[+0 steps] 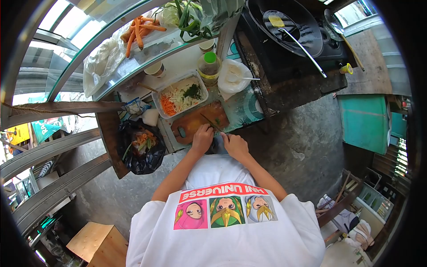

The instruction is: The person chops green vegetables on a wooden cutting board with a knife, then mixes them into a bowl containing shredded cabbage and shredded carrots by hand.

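My left hand (203,139) rests at the near edge of a wooden cutting board (187,122), its fingers curled and pressed together; what is under them is hidden. To its right, my right hand (236,145) is closed around what looks like a knife (210,120), whose narrow dark blade slants over the board. Small green leaf bits (217,121) lie beside the blade. Just beyond the board stands a clear plastic tub (165,99) with shredded carrot (168,105), shredded cabbage (179,99) and chopped greens (192,91) in separate heaps.
A black plastic bag (141,164) of vegetable scraps sits left of the board. Beyond the tub are a green-capped jar (209,66) and a white bowl (233,75) with a spoon. Carrots (139,32) lie on a glass shelf. A wok (289,26) rests on the stove at right.
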A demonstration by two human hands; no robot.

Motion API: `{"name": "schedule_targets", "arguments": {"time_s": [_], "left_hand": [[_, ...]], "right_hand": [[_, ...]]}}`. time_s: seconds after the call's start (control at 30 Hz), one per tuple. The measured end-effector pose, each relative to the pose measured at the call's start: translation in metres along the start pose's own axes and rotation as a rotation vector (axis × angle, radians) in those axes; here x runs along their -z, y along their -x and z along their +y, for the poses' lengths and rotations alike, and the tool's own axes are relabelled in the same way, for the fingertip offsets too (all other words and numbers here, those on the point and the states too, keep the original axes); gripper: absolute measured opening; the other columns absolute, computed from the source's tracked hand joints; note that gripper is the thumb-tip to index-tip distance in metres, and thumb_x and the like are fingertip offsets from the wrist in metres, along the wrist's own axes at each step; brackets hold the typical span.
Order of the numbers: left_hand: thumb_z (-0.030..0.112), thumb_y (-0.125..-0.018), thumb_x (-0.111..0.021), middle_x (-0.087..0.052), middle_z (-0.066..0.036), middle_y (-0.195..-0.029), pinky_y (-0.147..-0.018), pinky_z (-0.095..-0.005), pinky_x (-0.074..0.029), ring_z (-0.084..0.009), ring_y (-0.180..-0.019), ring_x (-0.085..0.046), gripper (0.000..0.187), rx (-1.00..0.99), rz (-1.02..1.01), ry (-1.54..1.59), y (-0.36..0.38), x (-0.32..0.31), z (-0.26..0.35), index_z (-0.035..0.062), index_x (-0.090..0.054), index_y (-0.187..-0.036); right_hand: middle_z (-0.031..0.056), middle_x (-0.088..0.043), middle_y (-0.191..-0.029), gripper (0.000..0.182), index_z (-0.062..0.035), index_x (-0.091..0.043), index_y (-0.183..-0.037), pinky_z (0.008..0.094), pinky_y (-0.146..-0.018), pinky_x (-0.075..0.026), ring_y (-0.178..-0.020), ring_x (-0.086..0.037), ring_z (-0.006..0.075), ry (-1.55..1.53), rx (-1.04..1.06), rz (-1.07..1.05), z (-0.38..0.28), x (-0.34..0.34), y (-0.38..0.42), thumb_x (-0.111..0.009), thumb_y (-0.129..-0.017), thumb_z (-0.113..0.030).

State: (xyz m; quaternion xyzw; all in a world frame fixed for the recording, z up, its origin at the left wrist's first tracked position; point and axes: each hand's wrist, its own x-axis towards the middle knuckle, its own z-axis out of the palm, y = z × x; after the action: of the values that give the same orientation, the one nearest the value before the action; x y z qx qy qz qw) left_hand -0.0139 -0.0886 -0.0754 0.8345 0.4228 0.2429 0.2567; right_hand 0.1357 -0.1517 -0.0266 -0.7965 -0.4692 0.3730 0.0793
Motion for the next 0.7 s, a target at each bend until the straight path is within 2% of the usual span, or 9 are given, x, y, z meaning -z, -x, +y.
{"name": "schedule_targets", "arguments": {"time_s": [0.27,0.33,0.7], "left_hand": [[0.003,-0.074,-0.061,-0.061,-0.016,-0.091,-0.075,-0.0387,-0.05,-0.0327,-0.085,-0.06,0.011,0.047,-0.047,0.024,-0.007,0.002,0.001,-0.0022,-0.065,-0.083],[0.003,-0.074,-0.06,-0.059,-0.013,-0.089,-0.072,-0.0378,-0.051,-0.0296,-0.084,-0.059,0.01,-0.011,-0.009,-0.003,-0.005,0.0,0.0,-0.002,-0.064,-0.082],[0.001,-0.073,-0.061,-0.062,-0.016,-0.09,-0.075,-0.0389,-0.05,-0.0327,-0.085,-0.06,0.01,0.051,0.013,0.05,-0.004,-0.003,-0.001,-0.003,-0.065,-0.081]], "right_hand": [[0.0243,-0.063,-0.072,0.056,0.0,-0.067,-0.075,0.0488,-0.065,-0.05,-0.071,-0.063,0.0409,0.069,-0.006,0.007,-0.002,0.003,0.008,-0.044,-0.092,-0.047],[0.0236,-0.063,-0.07,0.055,-0.0003,-0.066,-0.073,0.0494,-0.062,-0.05,-0.067,-0.063,0.0411,0.164,0.088,0.075,0.01,-0.013,-0.001,-0.044,-0.093,-0.046],[0.0224,-0.063,-0.067,0.056,-0.0005,-0.065,-0.07,0.0498,-0.059,-0.05,-0.063,-0.063,0.0408,0.138,0.109,0.091,0.013,-0.017,-0.002,-0.042,-0.094,-0.046]]}}
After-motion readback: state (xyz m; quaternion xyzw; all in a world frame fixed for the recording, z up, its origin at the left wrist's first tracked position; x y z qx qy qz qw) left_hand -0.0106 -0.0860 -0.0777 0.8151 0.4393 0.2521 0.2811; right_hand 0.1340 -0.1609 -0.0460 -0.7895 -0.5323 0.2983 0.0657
